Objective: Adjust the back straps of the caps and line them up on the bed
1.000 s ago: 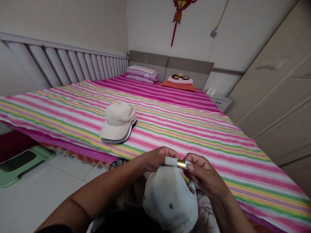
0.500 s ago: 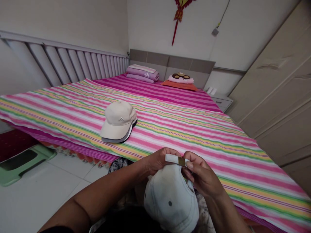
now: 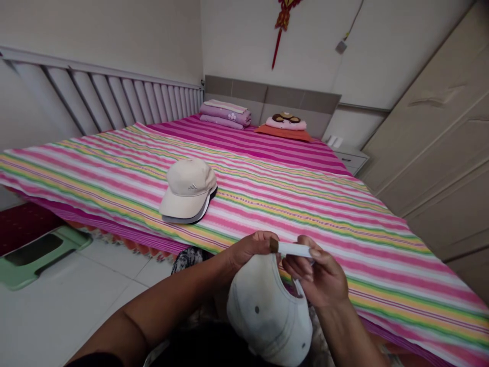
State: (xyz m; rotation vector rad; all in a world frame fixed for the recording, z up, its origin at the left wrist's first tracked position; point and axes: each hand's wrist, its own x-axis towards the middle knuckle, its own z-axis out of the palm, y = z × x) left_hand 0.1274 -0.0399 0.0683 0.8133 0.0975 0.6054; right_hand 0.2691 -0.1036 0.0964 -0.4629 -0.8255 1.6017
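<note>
A pale blue-white cap [image 3: 267, 311] rests in front of me, crown toward me, its back opening facing the bed. My left hand [image 3: 250, 250] pinches the metal buckle end of the cap's back strap. The fingers of my right hand [image 3: 317, 275] are closed on the pale strap [image 3: 294, 249], which stretches between the two hands. Farther off on the striped bedspread [image 3: 305, 204] lies a stack of caps [image 3: 188, 191] with a beige one on top and darker brims showing beneath.
Folded purple bedding [image 3: 226, 114] and a pillow with a plush toy [image 3: 284, 125] sit by the headboard. A wardrobe [image 3: 439, 137] stands right, a nightstand [image 3: 349, 158] beside it. A green plastic stool [image 3: 36, 255] is on the tiled floor at left.
The strap has been drawn to the right: the brass buckle, earlier near my right fingers, now sits at my left fingertips, and more strap shows on the right side.
</note>
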